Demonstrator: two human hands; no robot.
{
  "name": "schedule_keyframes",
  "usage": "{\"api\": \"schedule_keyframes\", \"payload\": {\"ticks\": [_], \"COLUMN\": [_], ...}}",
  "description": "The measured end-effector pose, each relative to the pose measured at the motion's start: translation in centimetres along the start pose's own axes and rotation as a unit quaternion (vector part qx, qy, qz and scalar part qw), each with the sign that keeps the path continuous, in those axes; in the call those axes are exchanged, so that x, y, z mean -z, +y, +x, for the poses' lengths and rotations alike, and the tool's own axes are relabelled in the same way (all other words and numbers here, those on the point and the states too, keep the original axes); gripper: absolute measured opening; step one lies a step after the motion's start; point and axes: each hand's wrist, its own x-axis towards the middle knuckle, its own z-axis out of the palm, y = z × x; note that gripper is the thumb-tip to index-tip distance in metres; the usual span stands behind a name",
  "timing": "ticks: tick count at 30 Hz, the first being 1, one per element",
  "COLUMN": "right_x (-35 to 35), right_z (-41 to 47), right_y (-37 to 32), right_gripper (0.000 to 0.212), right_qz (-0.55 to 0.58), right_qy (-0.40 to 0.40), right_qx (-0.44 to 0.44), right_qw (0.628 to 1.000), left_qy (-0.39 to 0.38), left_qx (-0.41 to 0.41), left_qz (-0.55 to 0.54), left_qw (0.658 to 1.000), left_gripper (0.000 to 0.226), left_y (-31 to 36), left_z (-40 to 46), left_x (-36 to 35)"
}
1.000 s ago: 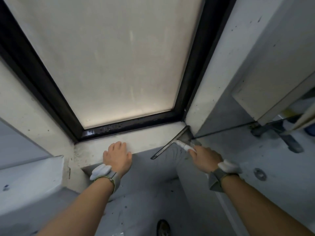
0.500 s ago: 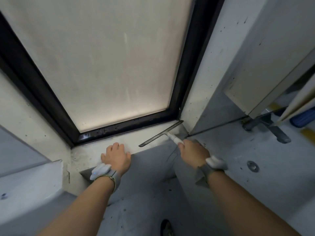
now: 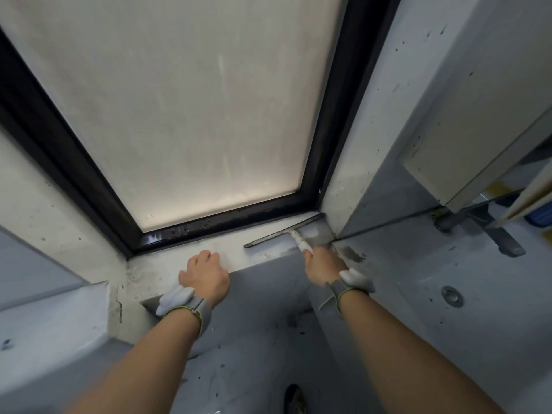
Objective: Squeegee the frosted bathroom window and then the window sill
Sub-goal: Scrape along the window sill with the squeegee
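Note:
The frosted window (image 3: 185,115) fills the upper view inside a black frame (image 3: 227,218). Below it runs the pale window sill (image 3: 233,249). The squeegee (image 3: 283,231) has a dark blade and a white handle, and its blade lies on the right end of the sill, close to the frame's corner. My right hand (image 3: 321,265) grips that handle from below. My left hand (image 3: 204,274) rests on the sill's front edge, fingers curled over it, holding nothing.
A grey wall pier (image 3: 388,144) bounds the sill on the right. Beyond it are a metal tap (image 3: 490,231) and a basin drain (image 3: 452,295). A pale ledge (image 3: 50,318) sits at lower left. A dark shoe (image 3: 294,398) shows on the floor.
My right hand carried the squeegee from the sill's front edge up onto the sill, with the blade now near the window frame's right corner. My left hand stayed on the sill.

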Motion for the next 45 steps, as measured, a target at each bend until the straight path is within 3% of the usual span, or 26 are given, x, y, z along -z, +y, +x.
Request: {"api": "schedule_keyframes", "payload": {"ticks": [16, 21, 25, 27, 30, 34, 38, 45], "right_x": [-1.4, 0.1, 0.7, 0.9, 1.3, 1.4, 1.1, 0.1], "right_z": [-8.0, -7.1, -5.6, -4.7, -3.0, -0.9, 0.8, 1.9], "right_y": [3.5, 1.2, -0.7, -1.4, -3.1, -7.8, -14.4, -18.3], "right_gripper": [0.034, 0.033, 0.031, 0.031, 0.031, 0.037, 0.038, 0.038], "right_qz": [0.005, -0.004, -0.042, -0.091, -0.176, -0.238, -0.254, -0.275], "right_qy": [-0.006, 0.031, 0.037, 0.032, -0.017, -0.040, -0.071, -0.082], "right_qx": [-0.016, 0.047, 0.132, 0.221, 0.374, 0.496, 0.543, 0.524], "right_qw": [1.000, 0.998, 0.990, 0.970, 0.910, 0.834, 0.797, 0.802], "left_qy": [0.006, 0.002, 0.040, 0.074, 0.111, 0.121, 0.134, 0.119], "left_qx": [-0.006, 0.006, 0.039, 0.062, 0.118, 0.197, 0.243, 0.237], "left_qz": [0.000, -0.034, -0.136, -0.163, -0.182, -0.211, -0.223, -0.228], "left_qw": [1.000, 0.999, 0.989, 0.982, 0.970, 0.950, 0.934, 0.937], "left_gripper": [0.030, 0.033, 0.047, 0.048, 0.046, 0.045, 0.044, 0.040], "left_y": [-0.4, -0.3, -1.2, -2.2, -3.4, -3.5, -4.4, -5.3], "left_z": [-0.4, -0.1, -0.9, -1.8, -3.1, -3.9, -3.8, -3.3], "left_x": [-0.2, 0.1, 0.5, 0.4, 0.4, 0.9, 1.5, 0.8]}}
